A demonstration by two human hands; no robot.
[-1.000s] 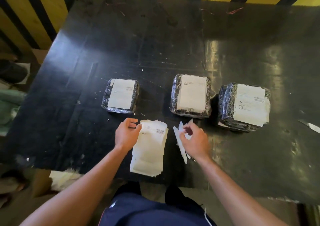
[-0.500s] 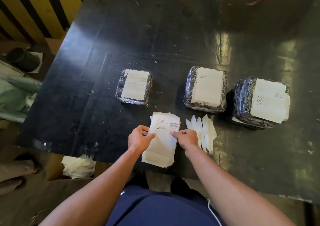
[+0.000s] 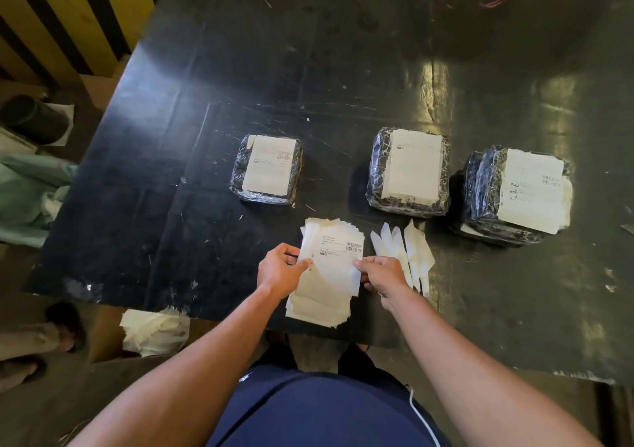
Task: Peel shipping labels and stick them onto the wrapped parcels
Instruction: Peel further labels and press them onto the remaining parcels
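Note:
Three black-wrapped parcels stand in a row on the black table (image 3: 308, 69): a left parcel (image 3: 266, 169), a middle parcel (image 3: 408, 171) and a right parcel (image 3: 514, 194), each with a white label on top. A stack of shipping labels (image 3: 326, 275) lies near the table's front edge. My left hand (image 3: 279, 270) pinches the left edge of the top label. My right hand (image 3: 380, 273) pinches its right edge, which curls up off the stack. Peeled backing strips (image 3: 408, 251) lie fanned out just right of the stack.
A pile of discarded paper (image 3: 154, 330) lies on the floor below the table's front left corner. Green cloth (image 3: 31, 192) and a dark cylinder (image 3: 32, 118) sit at the left. Yellow-black striped walls border the back and left.
My right hand put the backing strips down beside the stack and came over to the top label. Both hands now grip that label at its edges, its right side lifting.

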